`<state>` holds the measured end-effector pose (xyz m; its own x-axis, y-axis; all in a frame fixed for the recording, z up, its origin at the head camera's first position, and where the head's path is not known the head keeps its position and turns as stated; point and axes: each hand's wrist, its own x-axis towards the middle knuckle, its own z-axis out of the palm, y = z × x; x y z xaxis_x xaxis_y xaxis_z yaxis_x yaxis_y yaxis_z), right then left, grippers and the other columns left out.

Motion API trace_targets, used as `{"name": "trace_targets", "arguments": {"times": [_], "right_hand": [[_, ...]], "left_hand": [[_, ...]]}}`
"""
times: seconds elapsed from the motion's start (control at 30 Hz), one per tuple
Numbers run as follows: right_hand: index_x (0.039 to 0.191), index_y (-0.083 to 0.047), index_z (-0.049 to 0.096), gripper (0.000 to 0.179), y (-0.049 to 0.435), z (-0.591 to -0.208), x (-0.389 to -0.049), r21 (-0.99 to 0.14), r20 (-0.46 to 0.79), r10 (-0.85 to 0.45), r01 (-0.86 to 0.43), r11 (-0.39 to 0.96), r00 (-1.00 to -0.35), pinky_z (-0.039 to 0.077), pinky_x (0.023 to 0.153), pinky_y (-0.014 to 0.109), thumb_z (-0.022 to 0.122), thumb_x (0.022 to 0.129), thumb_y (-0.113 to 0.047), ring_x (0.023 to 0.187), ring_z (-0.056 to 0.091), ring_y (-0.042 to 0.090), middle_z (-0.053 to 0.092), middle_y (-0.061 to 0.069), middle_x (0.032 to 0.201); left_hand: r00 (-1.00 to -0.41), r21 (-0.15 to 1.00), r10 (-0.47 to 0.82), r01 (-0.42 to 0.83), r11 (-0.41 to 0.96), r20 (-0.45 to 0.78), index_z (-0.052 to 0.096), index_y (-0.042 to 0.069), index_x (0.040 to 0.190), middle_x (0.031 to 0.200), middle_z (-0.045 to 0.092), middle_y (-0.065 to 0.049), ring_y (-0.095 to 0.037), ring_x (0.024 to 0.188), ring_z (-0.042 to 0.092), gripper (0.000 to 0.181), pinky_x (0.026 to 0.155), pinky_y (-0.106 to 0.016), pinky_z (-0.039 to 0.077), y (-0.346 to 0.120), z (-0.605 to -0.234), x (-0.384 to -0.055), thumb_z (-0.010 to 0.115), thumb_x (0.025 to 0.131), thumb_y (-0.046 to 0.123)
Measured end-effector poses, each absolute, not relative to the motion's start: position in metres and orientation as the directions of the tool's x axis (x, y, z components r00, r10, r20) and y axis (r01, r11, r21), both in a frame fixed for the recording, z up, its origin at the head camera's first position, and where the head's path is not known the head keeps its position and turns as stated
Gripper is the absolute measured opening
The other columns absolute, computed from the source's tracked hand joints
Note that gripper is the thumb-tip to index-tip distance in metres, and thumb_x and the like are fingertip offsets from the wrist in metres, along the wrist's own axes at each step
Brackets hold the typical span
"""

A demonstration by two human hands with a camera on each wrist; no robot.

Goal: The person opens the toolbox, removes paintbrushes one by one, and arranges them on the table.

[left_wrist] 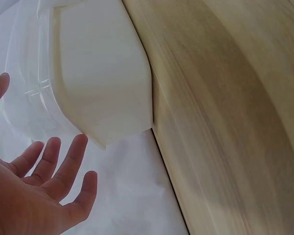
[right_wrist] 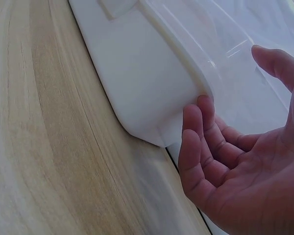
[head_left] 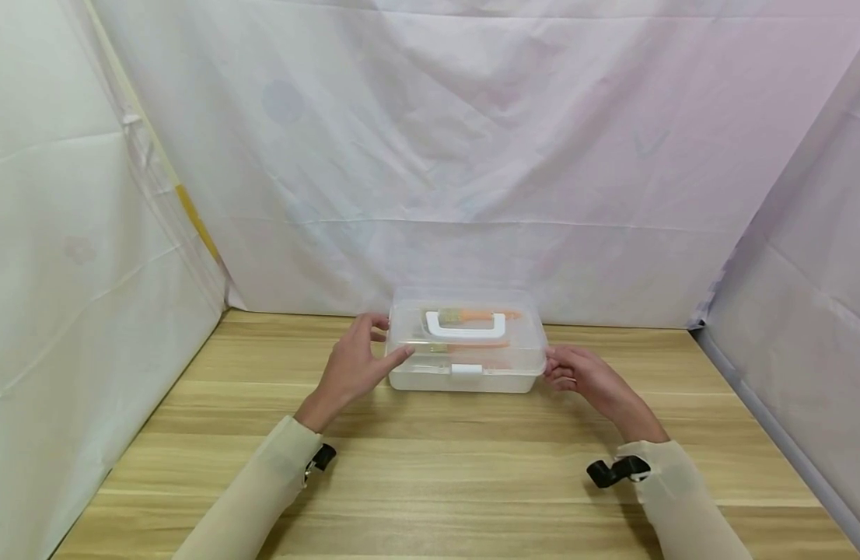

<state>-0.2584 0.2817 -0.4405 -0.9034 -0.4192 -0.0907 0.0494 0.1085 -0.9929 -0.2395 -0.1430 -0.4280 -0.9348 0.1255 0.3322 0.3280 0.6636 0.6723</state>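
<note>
A lidded plastic box (head_left: 500,383) with a white base and clear lid stands at the back of the table, its lid down. On the lid is a white carrying handle (head_left: 465,333), and a white latch (head_left: 466,369) sits at the front. Through the lid show brushes with orange handles (head_left: 480,315) and pale bristles. My left hand (head_left: 360,362) is at the box's left end, fingers spread and loosely bent, thumb near the lid's front corner. At the right end, my right hand (head_left: 587,377) has bent fingertips at the rim, thumb apart; firm contact is unclear.
The wooden table (head_left: 430,474) reaches back to a white cloth (head_left: 465,155) hanging close behind the box. More cloth hangs along the left and right sides. Black straps (head_left: 619,470) are on both sleeved wrists.
</note>
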Motion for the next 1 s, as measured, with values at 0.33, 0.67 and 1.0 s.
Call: {"name": "trace_targets", "arguments": {"times": [0.33, 0.67, 1.0], "right_hand": [[0.13, 0.003, 0.059, 0.043, 0.28, -0.422, -0.252, -0.951, -0.16, -0.273, 0.075, 0.299, -0.948, 0.06, 0.087, 0.038, 0.062, 0.114, -0.037, 0.099, 0.071, 0.023, 0.068, 0.008, 0.107], [0.123, 0.0, 0.061, 0.034, 0.263, -0.395, -0.234, -0.915, -0.001, -0.22, -0.088, 0.394, -0.975, 0.056, 0.076, 0.032, 0.069, 0.111, -0.031, 0.092, 0.065, 0.024, 0.066, 0.014, 0.102], [0.121, 0.0, 0.075, 0.027, 0.217, -0.383, -0.215, -0.864, 0.116, -0.332, -0.26, 0.432, -0.936, 0.059, 0.074, 0.033, 0.075, 0.107, -0.023, 0.095, 0.071, 0.042, 0.075, 0.015, 0.104]], "left_hand": [[-0.936, 0.681, 0.121, 0.325, 0.656, 0.329, 0.059, 0.008, 0.14, 0.131, 0.066, -0.011, -0.032, 0.119, 0.072, 0.068, 0.093, -0.055, 0.06, -0.144, -0.431, -0.24, 0.085, 0.095, 0.052], [-0.927, 0.664, 0.129, 0.345, 0.663, 0.353, 0.059, 0.007, 0.137, 0.131, 0.066, -0.011, -0.033, 0.117, 0.073, 0.066, 0.092, -0.057, 0.059, -0.145, -0.436, -0.239, 0.084, 0.096, 0.051], [-0.931, 0.663, 0.131, 0.337, 0.668, 0.341, 0.058, 0.008, 0.139, 0.132, 0.066, -0.011, -0.033, 0.118, 0.073, 0.067, 0.093, -0.057, 0.059, -0.145, -0.436, -0.239, 0.084, 0.096, 0.051]]}}
